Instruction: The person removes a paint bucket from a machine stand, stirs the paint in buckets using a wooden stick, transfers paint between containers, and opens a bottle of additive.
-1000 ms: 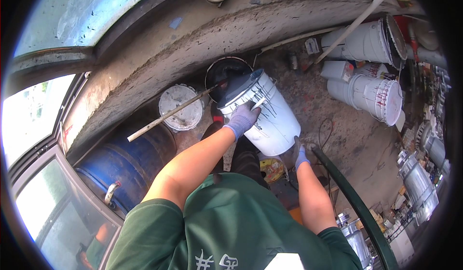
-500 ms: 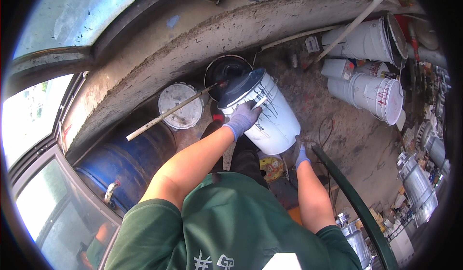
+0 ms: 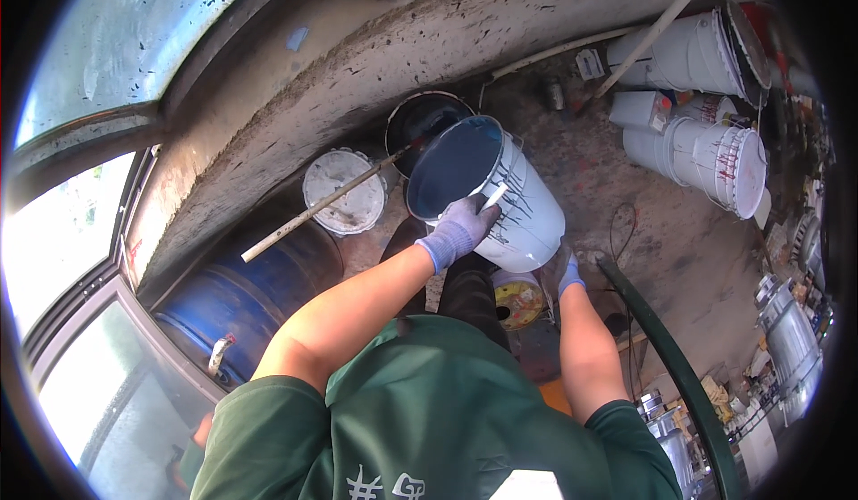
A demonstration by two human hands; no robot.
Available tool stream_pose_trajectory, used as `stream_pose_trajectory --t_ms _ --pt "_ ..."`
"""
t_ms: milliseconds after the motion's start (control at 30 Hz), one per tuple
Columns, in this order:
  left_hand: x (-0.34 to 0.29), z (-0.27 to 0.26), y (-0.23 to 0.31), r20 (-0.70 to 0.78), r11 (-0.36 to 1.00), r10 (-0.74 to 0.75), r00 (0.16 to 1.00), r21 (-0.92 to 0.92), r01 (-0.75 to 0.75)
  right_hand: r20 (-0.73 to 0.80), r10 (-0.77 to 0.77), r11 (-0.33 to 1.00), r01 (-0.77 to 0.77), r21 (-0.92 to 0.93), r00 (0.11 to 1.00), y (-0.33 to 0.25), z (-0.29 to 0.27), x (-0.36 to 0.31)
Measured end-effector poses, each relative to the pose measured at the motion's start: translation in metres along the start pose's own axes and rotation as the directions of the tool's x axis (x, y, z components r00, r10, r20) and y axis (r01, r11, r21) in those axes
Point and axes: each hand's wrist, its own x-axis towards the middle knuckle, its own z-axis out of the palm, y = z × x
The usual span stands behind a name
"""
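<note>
A white bucket (image 3: 536,223) with dark drips down its side hangs tilted in front of me, its dark-coated mouth facing away and to the left. My left hand (image 3: 463,230), in a greyish glove, is closed round the white grip of its wire handle, close to the rim. Down at the bucket's base, my gloved right hand (image 3: 567,269) holds the bottom edge; its fingers are partly hidden behind the bucket. Just beyond the bucket's mouth stands an open container (image 3: 418,117) with a black inside, partly covered by the bucket. A wooden stick (image 3: 313,211) leans out of this container.
Left of the container is a lidded white pail (image 3: 332,171), with a blue drum (image 3: 237,290) nearer. White buckets (image 3: 706,156) lie at the right. A dark green rail (image 3: 657,352) runs at my right. Beneath the held bucket sits a yellow-topped can (image 3: 518,303).
The bucket has tipped back somewhat, so more of its dark inside shows. Both hands keep their hold, and the view has shifted slightly.
</note>
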Motion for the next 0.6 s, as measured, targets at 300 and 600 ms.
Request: stream_pose_trajectory --t_ms 300,600 --pt "-0.049 -0.012 0.048 0.066 0.999 -0.027 0.997 -0.018 0.028 -0.001 0.013 0.997 -0.013 -0.075 1.000 -0.011 0.015 -0.022" --pt "-0.090 -0.014 0.079 0.111 0.970 -0.074 0.991 -0.224 0.098 0.183 -0.015 0.968 -0.031 0.247 0.983 0.011 0.005 0.047"
